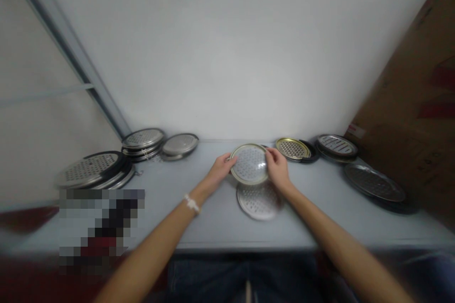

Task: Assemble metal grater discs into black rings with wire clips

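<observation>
Both hands hold a round, pale disc with a gold-coloured rim above the middle of the table. My left hand grips its left edge, with the thumb over the rim. At the right edge, my right hand is closed on the same disc. Small marks or holes show across its face, which catches a bright reflection. Just below it, on the table, lies a round silver perforated disc, its upper part hidden behind the held one.
On the grey table, stacked grater-like discs and larger ones stand left, beside a silver disc. Right are a gold-rimmed disc, a slotted disc and a dark disc. A cardboard box borders the right.
</observation>
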The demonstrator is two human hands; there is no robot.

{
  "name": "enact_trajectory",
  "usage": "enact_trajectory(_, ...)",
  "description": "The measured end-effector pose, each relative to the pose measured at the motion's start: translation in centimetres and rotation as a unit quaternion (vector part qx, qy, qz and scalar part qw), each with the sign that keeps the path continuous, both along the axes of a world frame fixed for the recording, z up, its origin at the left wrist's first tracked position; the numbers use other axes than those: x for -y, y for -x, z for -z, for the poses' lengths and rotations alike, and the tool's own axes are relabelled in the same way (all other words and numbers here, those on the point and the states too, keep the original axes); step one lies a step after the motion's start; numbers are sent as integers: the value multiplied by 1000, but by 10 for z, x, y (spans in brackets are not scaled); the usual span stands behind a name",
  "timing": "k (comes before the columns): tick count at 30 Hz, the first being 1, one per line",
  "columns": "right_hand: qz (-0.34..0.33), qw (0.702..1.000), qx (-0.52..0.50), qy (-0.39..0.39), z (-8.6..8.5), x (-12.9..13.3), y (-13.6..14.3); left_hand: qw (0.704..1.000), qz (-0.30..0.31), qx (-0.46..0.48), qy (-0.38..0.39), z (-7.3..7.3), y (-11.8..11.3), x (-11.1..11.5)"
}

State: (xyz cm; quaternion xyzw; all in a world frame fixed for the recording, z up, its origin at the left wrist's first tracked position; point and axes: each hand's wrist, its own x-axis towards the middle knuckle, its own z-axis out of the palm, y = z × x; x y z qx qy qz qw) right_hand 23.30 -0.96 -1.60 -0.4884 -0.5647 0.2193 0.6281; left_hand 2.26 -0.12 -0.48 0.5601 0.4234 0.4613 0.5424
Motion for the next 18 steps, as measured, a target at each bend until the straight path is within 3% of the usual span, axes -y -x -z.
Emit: enact_trajectory(18,-17,999,-18,24,2,-3,-3,1000,24,7,14,-1,1,2)
